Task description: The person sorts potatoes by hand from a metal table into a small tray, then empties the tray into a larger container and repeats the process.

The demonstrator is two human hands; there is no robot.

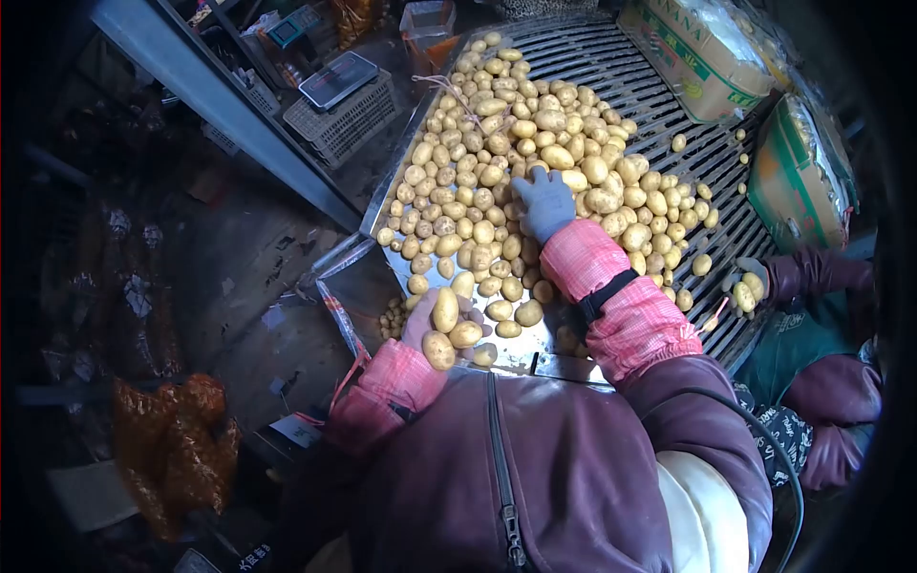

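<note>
My left hand (421, 323), in a pale glove, is near the front edge of the metal table and cradles several potatoes (445, 311) against its palm. Farther in, my right hand (547, 204), in a grey-blue glove, lies back-up on the heap of potatoes (497, 174), its fingers apart and touching them. What lies under its palm is hidden. Pink checked sleeve covers (585, 256) wrap both forearms, with a black band on the right one. A few loose potatoes (527, 312) sit on the shiny metal just in front of me.
A slatted metal surface (573, 57) carries the heap. Cardboard boxes (702, 62) stand at its far right. A co-worker's gloved hand (750, 286) holds potatoes at the right. Plastic crates (344, 124) stand beyond a blue metal beam (229, 105); orange mesh bags (177, 449) lie lower left.
</note>
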